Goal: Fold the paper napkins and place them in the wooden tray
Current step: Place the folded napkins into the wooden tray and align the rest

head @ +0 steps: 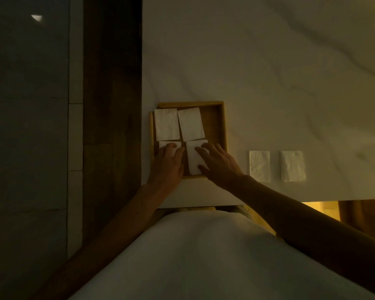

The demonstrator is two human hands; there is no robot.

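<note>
Four napkins [191, 124] in tray [212, 104], two outside

The wooden tray [222, 126] was set at the left edge of the bench [268, 72], near its front corner, so the approach from the left was bounded by the bench edge. The tray was enclosed by a raised rim. Its floor was almost filled: the far-left napkin [166, 124] and far-right napkin [191, 124] were laid side by side at the back. The near-left napkin [164, 144] and near-right napkin [193, 164] were partly covered by the left hand [168, 163] and right hand [220, 165], with fingers laid flat on them. Only a narrow bare strip was left along the tray's right wall. To the right, a gap of bare bench was followed by the left loose napkin [259, 166] and right loose napkin [293, 166], set apart. Behind the tray and both loose napkins, wide bare bench was left open.
</note>
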